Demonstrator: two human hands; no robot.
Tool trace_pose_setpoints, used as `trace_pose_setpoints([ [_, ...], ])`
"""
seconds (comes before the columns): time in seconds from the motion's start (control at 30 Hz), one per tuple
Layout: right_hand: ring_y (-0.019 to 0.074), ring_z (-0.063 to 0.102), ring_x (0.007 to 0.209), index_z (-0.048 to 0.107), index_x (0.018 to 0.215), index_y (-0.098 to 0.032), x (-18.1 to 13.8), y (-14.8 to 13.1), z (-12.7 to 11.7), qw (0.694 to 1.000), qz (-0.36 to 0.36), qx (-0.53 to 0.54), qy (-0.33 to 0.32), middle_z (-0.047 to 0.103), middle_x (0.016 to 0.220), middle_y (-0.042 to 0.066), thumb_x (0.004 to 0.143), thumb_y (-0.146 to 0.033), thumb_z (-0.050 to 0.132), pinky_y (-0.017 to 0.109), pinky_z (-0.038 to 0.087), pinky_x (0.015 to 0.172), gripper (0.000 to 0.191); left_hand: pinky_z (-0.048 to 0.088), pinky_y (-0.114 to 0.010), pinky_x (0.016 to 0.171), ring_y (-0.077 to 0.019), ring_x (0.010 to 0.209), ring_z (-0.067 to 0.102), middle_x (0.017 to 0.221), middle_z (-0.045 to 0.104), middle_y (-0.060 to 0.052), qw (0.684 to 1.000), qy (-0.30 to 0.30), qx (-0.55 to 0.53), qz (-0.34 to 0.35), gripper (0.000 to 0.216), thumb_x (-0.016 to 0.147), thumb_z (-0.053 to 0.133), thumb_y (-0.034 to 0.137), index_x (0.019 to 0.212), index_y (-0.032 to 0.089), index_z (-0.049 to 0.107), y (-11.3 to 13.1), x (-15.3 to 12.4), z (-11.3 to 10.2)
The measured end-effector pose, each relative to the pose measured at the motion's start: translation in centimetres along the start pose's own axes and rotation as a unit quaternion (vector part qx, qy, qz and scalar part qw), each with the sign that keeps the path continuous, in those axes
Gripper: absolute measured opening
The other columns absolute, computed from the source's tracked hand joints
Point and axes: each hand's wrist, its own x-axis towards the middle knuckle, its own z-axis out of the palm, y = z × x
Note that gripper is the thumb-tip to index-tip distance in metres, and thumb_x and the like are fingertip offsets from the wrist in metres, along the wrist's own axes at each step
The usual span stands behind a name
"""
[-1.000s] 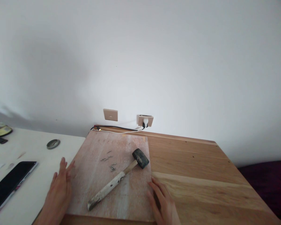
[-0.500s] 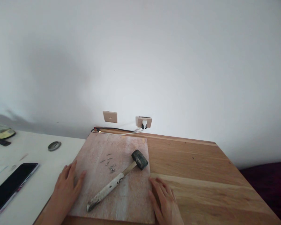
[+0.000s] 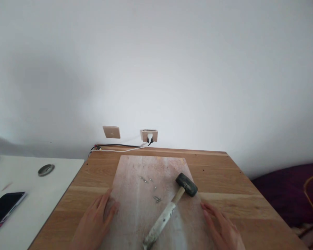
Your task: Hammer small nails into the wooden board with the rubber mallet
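A pale, worn wooden board (image 3: 135, 215) lies on the brown wooden table (image 3: 219, 177). My left hand (image 3: 95, 222) rests flat against the board's left edge, fingers stretched out. My right hand (image 3: 223, 231) lies flat at the board's right edge, fingers also extended. On the board a mallet (image 3: 172, 205) with a black head and a scuffed white handle lies slantwise between my hands. Several small nails (image 3: 150, 185) are scattered on the board just left of the mallet head.
A white table (image 3: 33, 205) adjoins on the left, with a dark tablet (image 3: 3, 210) and a round metal lid (image 3: 46, 169) on it. A wall socket (image 3: 149, 135) with a plug and cables (image 3: 114, 147) sits behind the table. Dark purple fabric (image 3: 287, 191) lies to the right.
The board, with mallet and nails on it, has slid right onto the middle of the wooden table, both hands moving along at its edges. The view has shifted right too.
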Motion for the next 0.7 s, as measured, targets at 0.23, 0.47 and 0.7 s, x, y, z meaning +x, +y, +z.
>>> trace_pose_setpoints([
  [0.23,0.0268,0.079,0.099,0.072,0.114,-0.026,-1.3,2.2,-2.4,0.998,0.056,0.019,0.021,0.082,0.108,0.008,0.101,-0.06,0.044,0.038,0.067,0.084,0.046,0.057,-0.048,0.105,-0.0308,0.125,0.066,0.138,0.069,-0.009,0.994,0.018,0.033,0.1,0.045,0.1,0.045,0.046,0.133,0.026,0.066,1.6,-1.2,2.9],
  [0.47,0.0285,0.079,0.102,0.07,0.115,-0.021,-1.4,1.2,-1.5,0.997,0.064,0.002,0.039,0.081,0.111,0.012,0.1,-0.066,0.041,0.04,0.067,0.085,0.055,0.057,-0.049,0.106,-0.03,0.126,0.066,0.139,0.068,-0.007,0.99,0.022,0.05,0.131,0.047,0.101,0.044,0.047,0.138,0.026,0.063,0.9,-1.0,3.5],
  [0.7,0.0283,0.078,0.095,0.07,0.119,-0.021,-1.1,-0.6,-1.1,0.997,0.062,0.019,0.046,0.08,0.107,0.012,0.099,-0.062,0.046,0.04,0.065,0.081,0.052,0.052,-0.051,0.109,-0.0323,0.129,0.063,0.137,0.069,-0.01,0.989,0.046,0.07,0.119,0.044,0.099,0.046,0.045,0.135,0.026,0.064,-0.3,-0.8,3.1],
])
